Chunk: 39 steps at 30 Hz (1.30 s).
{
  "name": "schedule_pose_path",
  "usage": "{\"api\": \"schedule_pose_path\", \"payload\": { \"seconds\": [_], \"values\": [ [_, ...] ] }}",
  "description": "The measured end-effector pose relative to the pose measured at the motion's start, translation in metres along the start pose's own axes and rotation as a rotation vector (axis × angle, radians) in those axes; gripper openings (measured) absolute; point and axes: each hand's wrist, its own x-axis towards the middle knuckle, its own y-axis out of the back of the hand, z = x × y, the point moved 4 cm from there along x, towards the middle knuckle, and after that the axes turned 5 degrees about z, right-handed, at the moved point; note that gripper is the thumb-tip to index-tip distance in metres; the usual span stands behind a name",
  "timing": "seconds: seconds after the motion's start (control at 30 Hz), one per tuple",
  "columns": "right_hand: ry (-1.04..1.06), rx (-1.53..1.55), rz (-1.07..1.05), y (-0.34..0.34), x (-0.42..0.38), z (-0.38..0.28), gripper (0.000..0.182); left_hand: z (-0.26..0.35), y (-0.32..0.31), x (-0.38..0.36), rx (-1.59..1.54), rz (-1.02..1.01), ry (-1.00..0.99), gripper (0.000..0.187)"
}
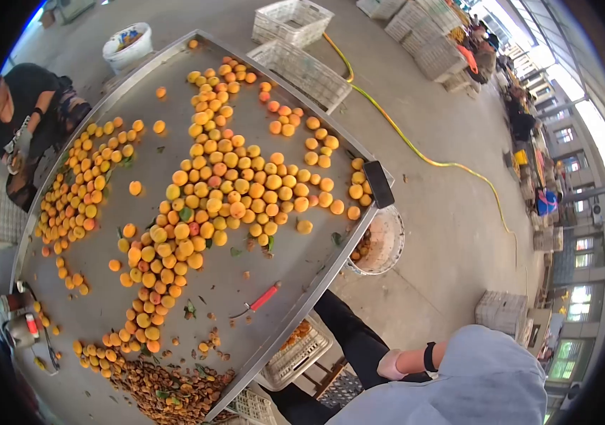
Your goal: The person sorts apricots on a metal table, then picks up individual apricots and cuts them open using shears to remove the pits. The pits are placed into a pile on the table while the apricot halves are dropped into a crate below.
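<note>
My right hand (pixel 390 365), in a pale glove with a black band (pixel 430 356) above the wrist, rests by my dark-trousered thigh (pixel 348 329). Its fingers are hidden from view, and I cannot make out anything in it. My left hand is out of view. On the metal table (pixel 284 265) before me lie many orange-yellow apricots (pixel 210 184), spread in a long heap. A small red-handled knife (pixel 263 298) lies on the tabletop near my side. Brown pits or scraps (pixel 168 389) are piled at the lower end.
A black phone (pixel 379 184) sits on the table's edge above a white bucket (pixel 385 244). A crate (pixel 295 354) stands under the edge by my legs. Across the table sits another person (pixel 33 120). Crates (pixel 295 71) and a yellow hose (pixel 423 149) lie beyond.
</note>
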Motion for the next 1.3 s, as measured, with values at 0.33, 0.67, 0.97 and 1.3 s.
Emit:
{"api": "schedule_pose_path", "payload": {
  "seconds": [0.33,0.67,0.97,1.3],
  "values": [
    [0.459,0.042,1.275,0.174,0.002,0.121,0.008,0.011,0.002,0.026,-0.011,0.042,-0.025,0.035],
    [-0.522,0.723,1.301,0.396,-0.010,0.267,0.048,-0.036,-0.044,0.107,0.221,0.271,-0.086,0.058],
    [0.195,0.287,1.702,0.463,-0.039,0.291,0.033,0.083,-0.049,0.063,0.332,0.380,0.002,0.048],
    [-0.380,0.064,1.342,0.560,0.029,0.199,0.056,0.038,-0.094,0.007,0.134,0.417,0.180,0.037]
  ]
}}
